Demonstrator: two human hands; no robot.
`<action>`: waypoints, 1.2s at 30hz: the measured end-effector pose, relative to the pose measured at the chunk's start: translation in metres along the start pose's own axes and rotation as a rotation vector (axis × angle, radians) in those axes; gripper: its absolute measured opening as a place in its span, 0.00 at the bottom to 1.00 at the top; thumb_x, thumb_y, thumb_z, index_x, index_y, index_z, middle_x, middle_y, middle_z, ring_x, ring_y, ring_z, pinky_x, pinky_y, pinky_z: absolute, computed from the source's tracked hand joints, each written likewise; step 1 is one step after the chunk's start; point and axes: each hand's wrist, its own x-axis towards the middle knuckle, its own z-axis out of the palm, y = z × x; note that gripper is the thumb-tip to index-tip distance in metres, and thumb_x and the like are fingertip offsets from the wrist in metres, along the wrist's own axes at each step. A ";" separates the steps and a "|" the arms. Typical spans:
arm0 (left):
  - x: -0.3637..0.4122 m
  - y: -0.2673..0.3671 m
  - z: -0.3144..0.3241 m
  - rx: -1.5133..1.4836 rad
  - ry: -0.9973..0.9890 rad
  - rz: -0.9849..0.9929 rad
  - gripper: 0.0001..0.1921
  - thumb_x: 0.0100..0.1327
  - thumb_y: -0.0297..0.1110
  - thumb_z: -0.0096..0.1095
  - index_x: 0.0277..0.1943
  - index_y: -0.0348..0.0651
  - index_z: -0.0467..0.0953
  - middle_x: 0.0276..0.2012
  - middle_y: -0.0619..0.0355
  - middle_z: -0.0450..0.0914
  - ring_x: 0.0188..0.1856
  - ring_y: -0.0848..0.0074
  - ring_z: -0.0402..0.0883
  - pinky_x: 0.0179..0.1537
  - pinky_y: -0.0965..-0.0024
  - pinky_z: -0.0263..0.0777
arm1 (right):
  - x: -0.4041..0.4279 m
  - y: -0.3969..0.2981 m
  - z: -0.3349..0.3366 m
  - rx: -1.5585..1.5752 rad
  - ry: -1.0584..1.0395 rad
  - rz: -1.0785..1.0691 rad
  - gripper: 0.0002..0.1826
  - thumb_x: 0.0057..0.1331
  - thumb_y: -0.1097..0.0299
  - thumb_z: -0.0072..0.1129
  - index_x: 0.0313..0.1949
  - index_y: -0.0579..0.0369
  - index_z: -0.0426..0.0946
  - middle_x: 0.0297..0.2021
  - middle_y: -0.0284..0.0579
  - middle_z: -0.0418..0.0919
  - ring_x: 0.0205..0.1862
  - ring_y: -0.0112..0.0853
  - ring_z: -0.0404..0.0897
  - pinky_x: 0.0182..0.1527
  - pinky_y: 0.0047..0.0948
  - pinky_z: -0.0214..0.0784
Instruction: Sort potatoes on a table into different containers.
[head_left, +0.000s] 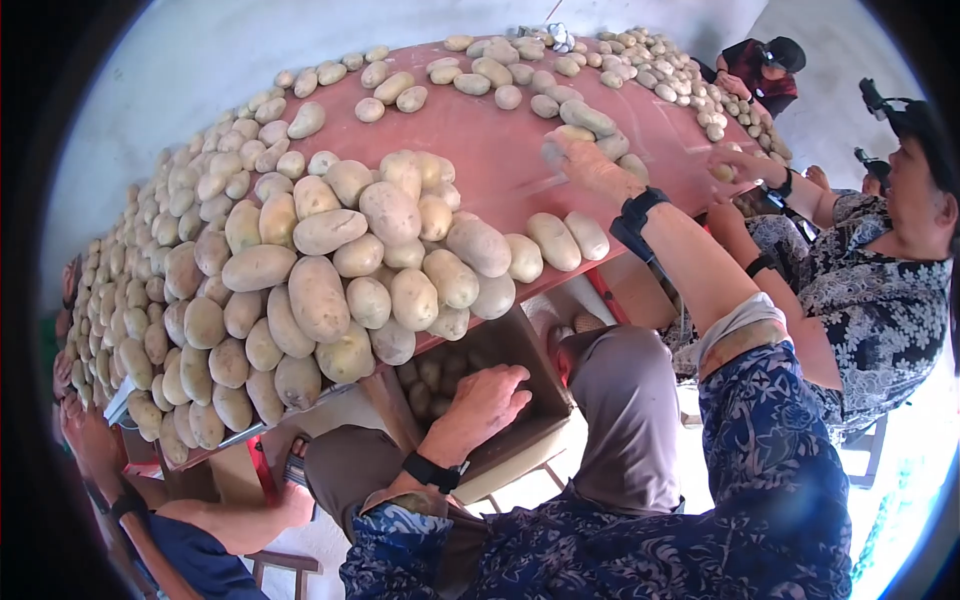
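Note:
A large heap of potatoes (319, 296) covers the left part of a red tabletop (457, 139). My left hand (480, 409), fingers partly curled, hovers over a cardboard box (525, 352) below the table edge; no potato shows in it. More potatoes (435, 375) lie inside that box. My right hand (592, 161) reaches over the table, its fingers at several potatoes (589, 118); whether it grips one cannot be told, as the back of the hand hides the contact. A short row of potatoes (553, 241) rests along the near edge.
At the right a person in a patterned shirt (862, 292) holds a hand near a potato (723, 172). Another person (765, 75) is at the far right end, beside a potato pile (660, 67). A person's arm (135, 510) is at lower left. My knees are under the table edge.

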 end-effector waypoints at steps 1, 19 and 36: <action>0.001 0.000 0.001 0.012 0.001 0.010 0.14 0.62 0.36 0.64 0.48 0.39 0.77 0.39 0.45 0.82 0.44 0.50 0.82 0.45 0.51 0.75 | 0.001 0.001 0.000 -0.121 -0.002 -0.008 0.27 0.66 0.71 0.54 0.65 0.44 0.64 0.53 0.59 0.75 0.56 0.55 0.76 0.56 0.47 0.71; -0.006 -0.007 0.016 0.232 -0.028 0.008 0.16 0.62 0.39 0.65 0.49 0.41 0.79 0.39 0.44 0.84 0.41 0.50 0.83 0.43 0.52 0.77 | -0.071 -0.063 -0.023 -0.134 0.104 -0.100 0.18 0.64 0.59 0.57 0.52 0.47 0.79 0.51 0.49 0.77 0.60 0.46 0.73 0.62 0.47 0.66; -0.039 0.056 0.029 -0.224 0.200 -0.152 0.12 0.68 0.30 0.60 0.51 0.37 0.79 0.36 0.59 0.84 0.35 0.78 0.82 0.38 0.74 0.76 | -0.256 -0.217 -0.088 0.175 0.166 -0.481 0.13 0.59 0.63 0.64 0.38 0.59 0.77 0.31 0.53 0.82 0.35 0.47 0.84 0.35 0.46 0.76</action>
